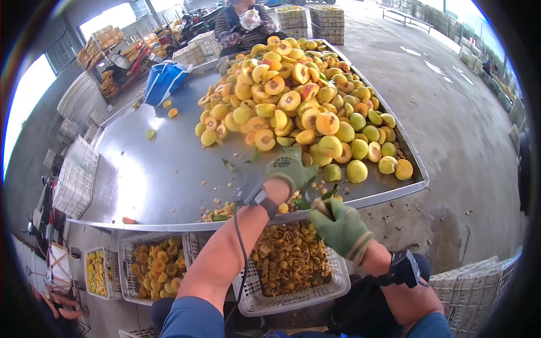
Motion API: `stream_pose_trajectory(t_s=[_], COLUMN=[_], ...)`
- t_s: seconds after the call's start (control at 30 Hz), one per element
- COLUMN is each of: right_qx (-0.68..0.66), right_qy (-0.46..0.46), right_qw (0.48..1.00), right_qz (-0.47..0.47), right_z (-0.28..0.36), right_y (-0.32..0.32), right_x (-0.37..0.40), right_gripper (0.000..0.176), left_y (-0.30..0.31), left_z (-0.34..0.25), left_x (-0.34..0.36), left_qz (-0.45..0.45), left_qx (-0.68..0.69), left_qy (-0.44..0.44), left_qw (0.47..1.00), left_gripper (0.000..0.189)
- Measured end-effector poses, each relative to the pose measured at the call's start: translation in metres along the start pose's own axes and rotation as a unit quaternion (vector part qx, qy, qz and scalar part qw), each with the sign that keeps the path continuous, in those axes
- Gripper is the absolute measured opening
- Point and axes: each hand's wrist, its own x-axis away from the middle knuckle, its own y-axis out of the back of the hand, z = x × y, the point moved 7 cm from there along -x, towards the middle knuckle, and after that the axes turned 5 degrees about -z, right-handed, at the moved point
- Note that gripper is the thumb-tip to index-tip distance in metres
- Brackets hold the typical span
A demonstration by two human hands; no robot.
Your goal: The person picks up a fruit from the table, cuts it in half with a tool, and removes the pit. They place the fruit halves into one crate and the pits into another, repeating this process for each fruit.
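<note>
My left hand (289,168), in a green work glove, reaches over the metal table at the near edge of a heap of halved yellow peaches (273,84). Its thumb stands apart from the fingers, and I see nothing held in it. My right hand (341,226), gloved alike, is closed at the table's front edge. A small brownish end shows at its fingers, too little to name. Beneath my hands, a white plastic crate (293,304) holds many small brown-yellow scraps that look like peach pits. More scraps (220,213) and green leaves lie along the table's front edge.
The metal table (135,169) has a raised rim. A blue bag (163,83) lies at its far left. Crates of peach halves (159,265) stand below left, and white crates (470,293) at right. Across the table sits a person (242,28) holding something whitish.
</note>
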Motion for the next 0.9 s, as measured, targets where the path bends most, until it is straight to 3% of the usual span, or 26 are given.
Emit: stream_pose_trajectory(t_s=[0.07,0.1,0.2,0.33,0.47,0.67,0.77,0.9], right_qx=[-0.068,-0.107,-0.193,-0.232,-0.251,-0.224,-0.224,-0.274], right_qy=[-0.038,-0.061,-0.051,-0.038,-0.032,-0.043,-0.092,-0.109], right_qw=[0.996,0.992,0.979,0.972,0.963,0.960,0.947,0.921], right_qz=[-0.030,-0.039,-0.039,0.027,0.093,0.160,0.209,0.256], right_z=[0.001,0.000,-0.007,0.004,0.014,0.020,0.023,0.017], right_y=[0.019,0.024,0.030,0.015,0.001,-0.007,-0.013,-0.028], right_x=[-0.012,-0.019,-0.036,-0.043,-0.040,-0.034,-0.028,-0.024], right_gripper=[0.035,0.035,0.036,0.032,0.031,0.030,0.030,0.031], left_y=[-0.010,-0.010,0.017,0.055,0.079,0.081,0.089,0.085], left_z=[-0.009,-0.010,-0.026,-0.040,-0.035,-0.020,-0.016,0.001], left_x=[-0.002,0.000,0.029,0.078,0.102,0.122,0.133,0.141], left_qz=[0.047,0.039,-0.096,-0.122,-0.162,-0.146,-0.170,-0.179], left_qx=[-0.027,0.006,-0.035,0.038,0.087,0.106,0.129,0.188], left_qy=[0.006,0.010,-0.132,-0.249,-0.268,-0.274,-0.280,-0.243], left_qw=[0.999,0.999,0.986,0.960,0.946,0.945,0.936,0.935], left_gripper=[0.061,0.075,0.087,0.092,0.092,0.086,0.084,0.082])
